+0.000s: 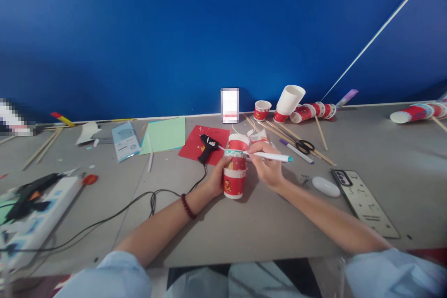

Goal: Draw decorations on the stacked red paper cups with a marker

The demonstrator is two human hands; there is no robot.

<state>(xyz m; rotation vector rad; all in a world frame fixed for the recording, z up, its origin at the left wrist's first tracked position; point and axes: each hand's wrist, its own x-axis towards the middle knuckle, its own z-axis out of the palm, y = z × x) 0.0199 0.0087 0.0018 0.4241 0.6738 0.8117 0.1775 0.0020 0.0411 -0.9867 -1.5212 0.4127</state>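
Observation:
My left hand is wrapped around the left side of a column of red and white paper cups, which stands roughly upright on the table. A teal and white patterned band runs around its upper part. In my right hand is a white marker with a teal end, pinched between the fingers and pointing left at the cups near that band. Whether its tip touches the cup is too small to tell. Behind the cups, a black glue gun lies on a red paper sheet.
Green paper and a blue packet lie left. Rightward are scissors, a purple marker, wooden sticks, a white mouse and a phone. More paper cups stand behind. A power strip and cable occupy the left.

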